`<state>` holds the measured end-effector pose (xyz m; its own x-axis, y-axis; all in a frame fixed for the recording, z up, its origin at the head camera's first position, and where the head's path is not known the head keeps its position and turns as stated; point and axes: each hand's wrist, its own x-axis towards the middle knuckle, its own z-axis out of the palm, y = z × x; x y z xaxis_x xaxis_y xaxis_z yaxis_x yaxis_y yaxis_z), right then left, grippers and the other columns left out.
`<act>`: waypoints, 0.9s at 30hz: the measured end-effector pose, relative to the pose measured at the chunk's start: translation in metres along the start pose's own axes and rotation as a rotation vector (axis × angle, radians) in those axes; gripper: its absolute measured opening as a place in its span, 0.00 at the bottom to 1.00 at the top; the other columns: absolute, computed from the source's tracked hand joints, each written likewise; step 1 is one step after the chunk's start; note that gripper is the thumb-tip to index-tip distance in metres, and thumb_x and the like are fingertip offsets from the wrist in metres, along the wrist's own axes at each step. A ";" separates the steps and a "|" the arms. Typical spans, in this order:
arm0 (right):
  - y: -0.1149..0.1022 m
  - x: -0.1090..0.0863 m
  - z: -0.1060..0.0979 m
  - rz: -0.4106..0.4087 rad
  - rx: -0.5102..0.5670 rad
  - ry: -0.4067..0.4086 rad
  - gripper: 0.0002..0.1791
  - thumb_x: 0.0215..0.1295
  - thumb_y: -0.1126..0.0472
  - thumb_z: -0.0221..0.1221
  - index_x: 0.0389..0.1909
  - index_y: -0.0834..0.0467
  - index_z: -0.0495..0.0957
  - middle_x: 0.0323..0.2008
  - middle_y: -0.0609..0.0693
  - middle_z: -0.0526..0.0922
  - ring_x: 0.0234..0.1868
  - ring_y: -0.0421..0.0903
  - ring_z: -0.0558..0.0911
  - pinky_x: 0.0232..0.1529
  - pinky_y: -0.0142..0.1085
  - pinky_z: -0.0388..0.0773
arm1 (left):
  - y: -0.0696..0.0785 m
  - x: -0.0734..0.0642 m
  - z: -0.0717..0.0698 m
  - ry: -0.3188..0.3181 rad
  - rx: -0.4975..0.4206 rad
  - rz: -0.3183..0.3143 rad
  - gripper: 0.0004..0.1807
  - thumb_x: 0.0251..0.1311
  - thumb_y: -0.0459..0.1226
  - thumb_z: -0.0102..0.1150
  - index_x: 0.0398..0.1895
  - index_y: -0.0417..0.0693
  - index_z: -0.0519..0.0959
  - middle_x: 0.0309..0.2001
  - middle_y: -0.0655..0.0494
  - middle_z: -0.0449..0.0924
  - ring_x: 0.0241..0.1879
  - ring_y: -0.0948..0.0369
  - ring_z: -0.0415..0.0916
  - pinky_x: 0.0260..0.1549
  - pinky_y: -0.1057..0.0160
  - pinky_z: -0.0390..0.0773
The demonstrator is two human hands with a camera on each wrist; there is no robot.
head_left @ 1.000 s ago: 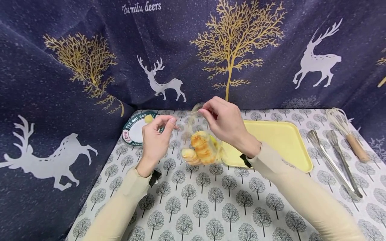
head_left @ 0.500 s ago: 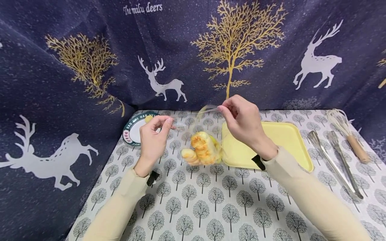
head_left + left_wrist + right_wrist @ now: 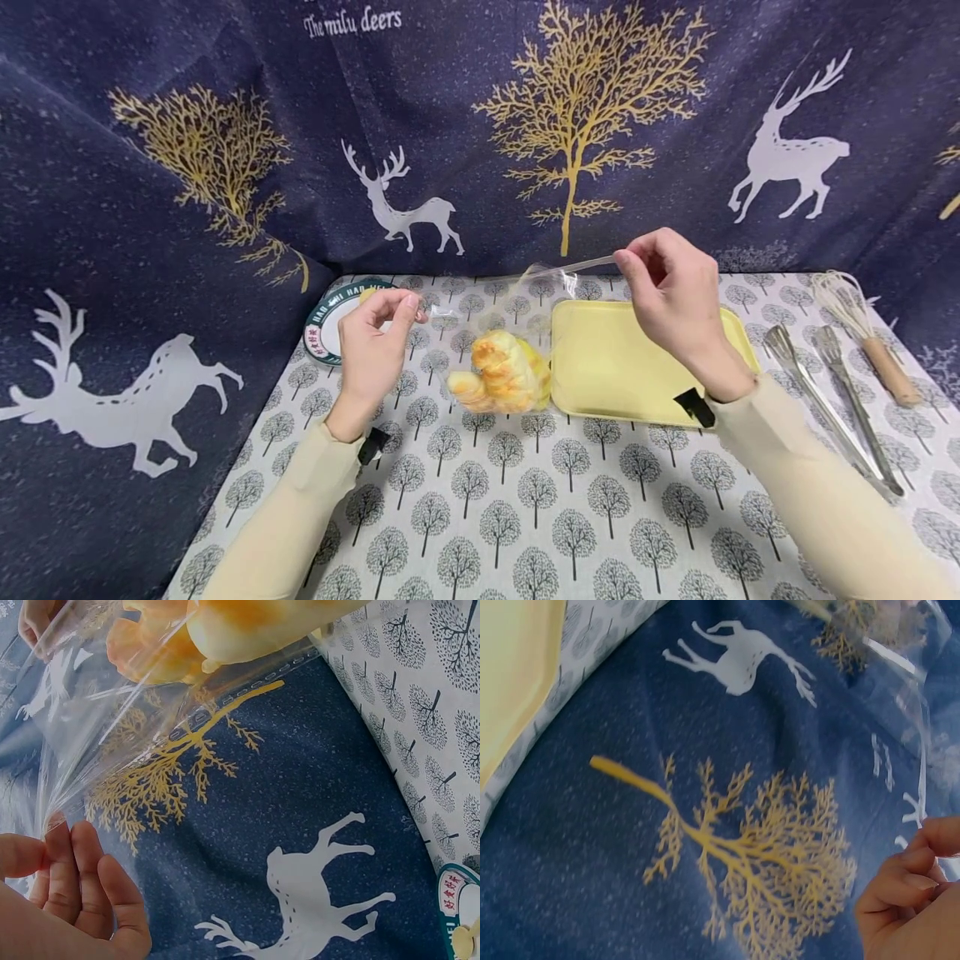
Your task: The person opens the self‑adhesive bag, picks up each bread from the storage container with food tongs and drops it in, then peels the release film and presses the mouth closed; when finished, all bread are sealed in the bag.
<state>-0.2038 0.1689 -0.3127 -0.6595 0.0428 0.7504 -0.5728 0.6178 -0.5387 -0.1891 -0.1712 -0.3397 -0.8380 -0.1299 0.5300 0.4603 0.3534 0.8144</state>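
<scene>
A clear plastic bag [image 3: 525, 287] hangs between both hands above the table, with bread [image 3: 501, 371] low inside it. Golden brown tops and a yellowish piece behind show through the film. My left hand [image 3: 372, 346] pinches the bag's left edge between thumb and fingertips; the left wrist view shows the gathered film [image 3: 67, 750] running from those fingers. Up and to the right, my right hand [image 3: 671, 296] pinches the end of a thin clear strip drawn taut from the bag's mouth. In the right wrist view, this hand [image 3: 915, 900] has its fingers curled, partly cut off by the frame.
A yellow tray [image 3: 600, 367] lies right of the bag, under the right forearm. At back left stands a green-rimmed plate [image 3: 318, 321] with something yellow on it. Two metal tongs [image 3: 817, 400] and a whisk [image 3: 877, 350] lie far right. A dark printed cloth [image 3: 262, 167] hangs behind.
My right hand has moved to the right and slightly up, drawing the bag's clear edge out into a longer, straighter strip. The left hand has shifted a little left; the bread barely moves.
</scene>
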 end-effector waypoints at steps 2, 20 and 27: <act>0.003 0.000 -0.007 0.019 -0.003 0.011 0.08 0.73 0.69 0.66 0.34 0.68 0.81 0.24 0.48 0.76 0.24 0.28 0.67 0.28 0.21 0.62 | -0.001 0.001 0.000 0.000 -0.001 -0.001 0.06 0.74 0.30 0.65 0.45 0.33 0.87 0.35 0.32 0.89 0.28 0.76 0.79 0.23 0.73 0.66; 0.051 -0.006 -0.077 0.210 -0.144 0.187 0.11 0.74 0.63 0.66 0.28 0.52 0.81 0.21 0.16 0.68 0.22 0.20 0.65 0.28 0.19 0.60 | 0.000 0.002 0.000 0.011 -0.059 -0.005 0.06 0.75 0.30 0.64 0.44 0.32 0.86 0.29 0.72 0.86 0.29 0.74 0.80 0.28 0.74 0.73; 0.068 -0.016 -0.106 0.257 -0.225 0.245 0.23 0.72 0.61 0.65 0.29 0.27 0.72 0.22 0.10 0.67 0.25 0.16 0.64 0.34 0.18 0.59 | 0.005 0.003 0.002 -0.001 -0.032 0.021 0.06 0.74 0.30 0.65 0.43 0.32 0.87 0.33 0.36 0.88 0.27 0.75 0.78 0.25 0.74 0.68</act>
<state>-0.1805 0.2936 -0.3206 -0.6164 0.3867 0.6859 -0.2662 0.7175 -0.6437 -0.1898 -0.1680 -0.3344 -0.8282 -0.1214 0.5471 0.4873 0.3260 0.8101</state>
